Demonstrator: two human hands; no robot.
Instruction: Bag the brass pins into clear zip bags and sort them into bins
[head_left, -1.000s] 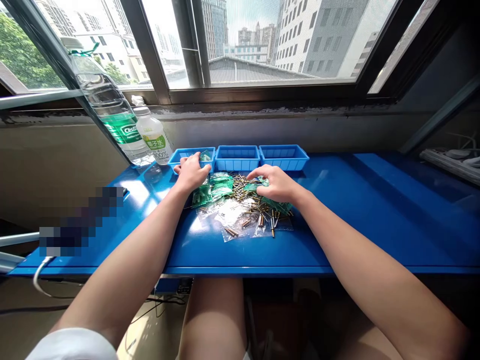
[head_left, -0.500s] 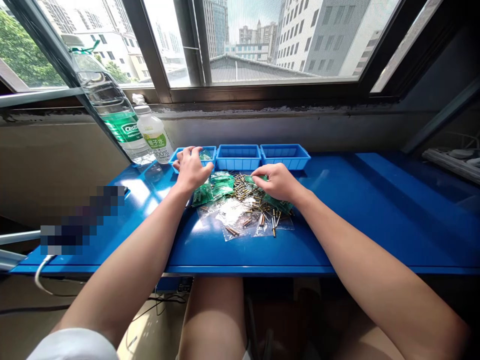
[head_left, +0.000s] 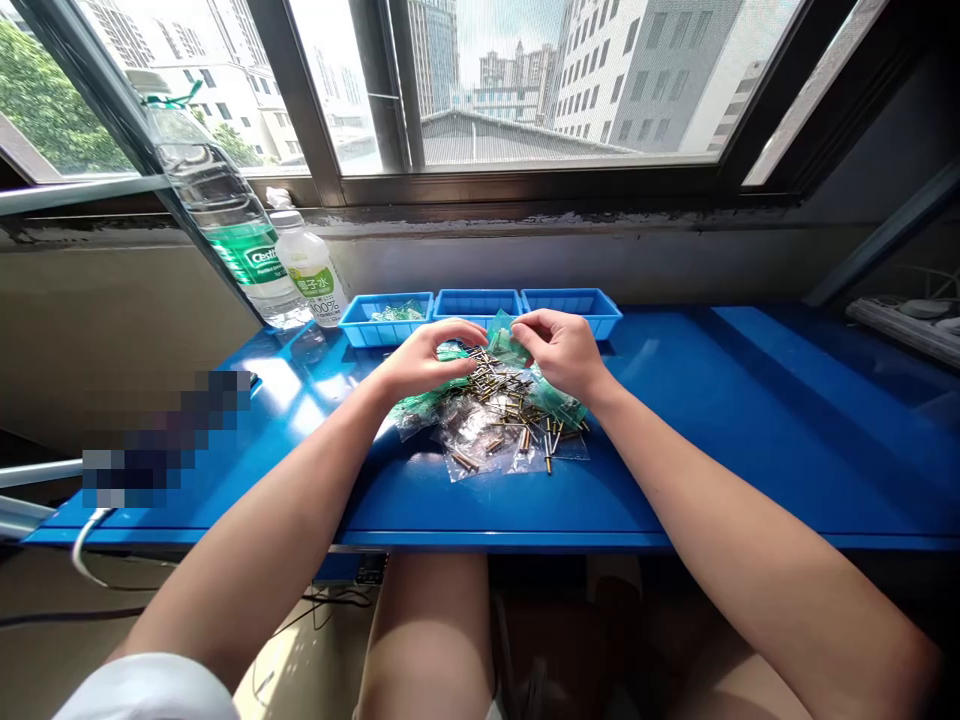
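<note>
My right hand [head_left: 566, 352] pinches the edge of a small green plastic bag [head_left: 505, 336], lifted a little above the pile. Just left of that bag, my left hand [head_left: 433, 358] hovers with thumb and fingers apart, holding nothing. Below both hands spreads a pile of loose metal rivets [head_left: 504, 388], brass-coloured and silver. More green bags lie at the pile's sides, one green bag [head_left: 559, 398] under my right wrist. Clear plastic bags [head_left: 480, 430] with a few copper-coloured pieces lie at its front.
Behind the pile stand three blue bins in a row: a left bin [head_left: 386, 335] holding green bags, a middle bin [head_left: 461, 302] and a right bin [head_left: 574, 305]. A large water bottle [head_left: 240, 250] and a smaller bottle [head_left: 311, 270] stand at the back left of the blue table [head_left: 735, 440].
My left hand has moved from the left bin right and down to the pile. My right hand has raised the green bag slightly; green bags now show in the left bin.
</note>
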